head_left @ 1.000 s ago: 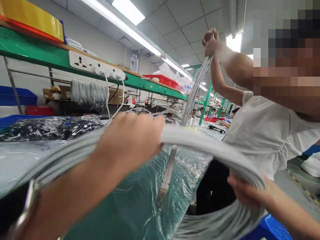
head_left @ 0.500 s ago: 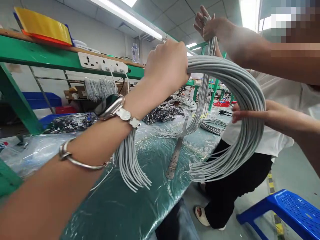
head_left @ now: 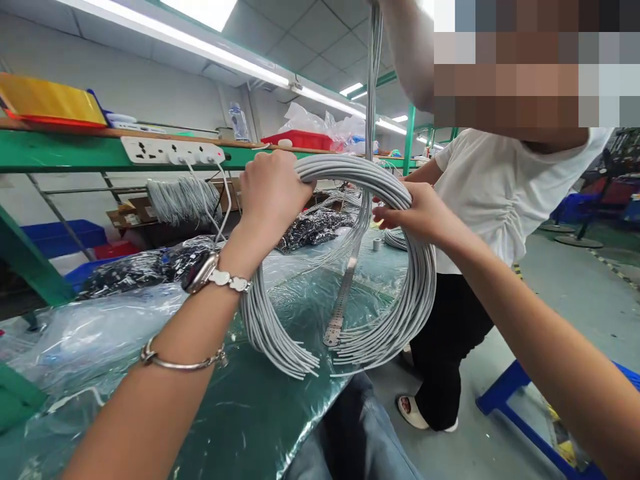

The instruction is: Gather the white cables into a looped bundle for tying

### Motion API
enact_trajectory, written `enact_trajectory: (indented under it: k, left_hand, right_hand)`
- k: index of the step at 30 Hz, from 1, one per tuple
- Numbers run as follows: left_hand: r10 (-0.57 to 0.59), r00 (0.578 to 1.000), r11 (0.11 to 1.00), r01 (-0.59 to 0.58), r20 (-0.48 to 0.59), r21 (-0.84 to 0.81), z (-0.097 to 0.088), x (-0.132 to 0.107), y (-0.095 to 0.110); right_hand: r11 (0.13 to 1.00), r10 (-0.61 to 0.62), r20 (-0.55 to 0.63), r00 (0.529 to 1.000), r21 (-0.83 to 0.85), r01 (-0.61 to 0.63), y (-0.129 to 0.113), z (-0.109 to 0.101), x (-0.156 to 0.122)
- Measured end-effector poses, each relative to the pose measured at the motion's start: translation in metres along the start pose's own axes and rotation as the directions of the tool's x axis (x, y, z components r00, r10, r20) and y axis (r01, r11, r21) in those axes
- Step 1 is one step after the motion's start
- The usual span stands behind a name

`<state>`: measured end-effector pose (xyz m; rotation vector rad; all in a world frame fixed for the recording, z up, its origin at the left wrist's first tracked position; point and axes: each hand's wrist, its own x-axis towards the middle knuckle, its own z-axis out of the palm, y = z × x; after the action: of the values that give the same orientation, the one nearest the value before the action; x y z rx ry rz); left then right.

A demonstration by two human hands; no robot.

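A thick bundle of grey cables (head_left: 350, 172) arches between my two hands above the green table. My left hand (head_left: 273, 193), with a watch and a bracelet on the arm, grips the bundle's left side; its loose ends (head_left: 290, 357) hang down toward the table. My right hand (head_left: 415, 213) holds the bundle's right side, where the cables curve down and end at loose tips (head_left: 360, 347). A steel ruler (head_left: 340, 310) lies on the table behind the loop.
A person in a white shirt (head_left: 495, 180) stands at the right, holding up another strand bundle (head_left: 373, 73). The table (head_left: 260, 413) is covered in plastic film. Bags of black parts (head_left: 135, 270), a power strip (head_left: 165, 150), a green shelf (head_left: 65, 157) and a blue stool (head_left: 520, 400) surround it.
My hands have come closer together and lower, so the cable bundle bends into a tighter arch. The other person's arm has risen out of the top of the view.
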<state>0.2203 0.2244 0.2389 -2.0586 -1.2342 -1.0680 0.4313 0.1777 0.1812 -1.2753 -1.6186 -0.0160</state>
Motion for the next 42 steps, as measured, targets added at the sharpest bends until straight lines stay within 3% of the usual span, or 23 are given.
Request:
enact_trajectory:
  k: [2, 6, 10, 16, 21, 27, 32, 36, 39, 42]
  left_hand:
    - [-0.024, 1.000, 0.999, 0.024, 0.005, 0.031, -0.001, -0.001, -0.006]
    - [-0.021, 1.000, 0.997, 0.022, -0.013, 0.076, -0.006, 0.004, -0.018]
    - [-0.032, 0.999, 0.993, 0.034, -0.014, 0.115, -0.011, 0.005, -0.033]
    - [-0.085, 0.992, 0.991, 0.075, 0.089, 0.113, -0.002, -0.019, -0.052]
    - [-0.126, 0.984, 0.990, 0.117, 0.122, 0.076, 0.004, -0.025, -0.058]
    - [-0.125, 0.973, 0.992, 0.122, 0.196, 0.029, 0.007, -0.030, -0.068]
    - [-0.138, 0.970, 0.989, 0.125, 0.198, 0.079, 0.009, -0.034, -0.073]
    - [-0.124, 0.970, 0.990, 0.108, 0.207, 0.088, 0.007, -0.025, -0.073]
    - [-0.046, 0.965, 0.999, 0.037, 0.257, 0.038, 0.009, -0.027, -0.078]
    - [-0.049, 0.952, 0.998, 0.055, 0.304, -0.012, 0.014, -0.040, -0.087]
  right_hand:
    - [0.997, 0.072, 0.098, 0.993, 0.013, -0.073, -0.003, 0.002, 0.008]
    - [0.993, 0.069, 0.043, 0.997, -0.097, -0.064, -0.012, 0.009, 0.027]
    - [0.998, 0.004, 0.035, 0.999, -0.056, -0.002, -0.019, 0.020, 0.040]
    - [0.998, 0.058, 0.236, 0.970, -0.021, -0.055, -0.010, 0.045, 0.039]
    - [0.992, 0.094, 0.294, 0.951, 0.053, -0.115, -0.007, 0.059, 0.038]
    - [0.994, 0.109, 0.278, 0.954, -0.034, -0.104, -0.007, 0.063, 0.036]
    - [0.999, 0.049, 0.346, 0.937, -0.005, -0.050, -0.004, 0.067, 0.038]
    - [0.998, -0.018, 0.333, 0.943, 0.059, -0.002, -0.004, 0.068, 0.047]
    - [0.996, 0.015, 0.303, 0.953, 0.077, -0.040, -0.004, 0.070, 0.046]
    - [0.993, 0.037, 0.304, 0.952, 0.097, -0.069, -0.003, 0.072, 0.039]
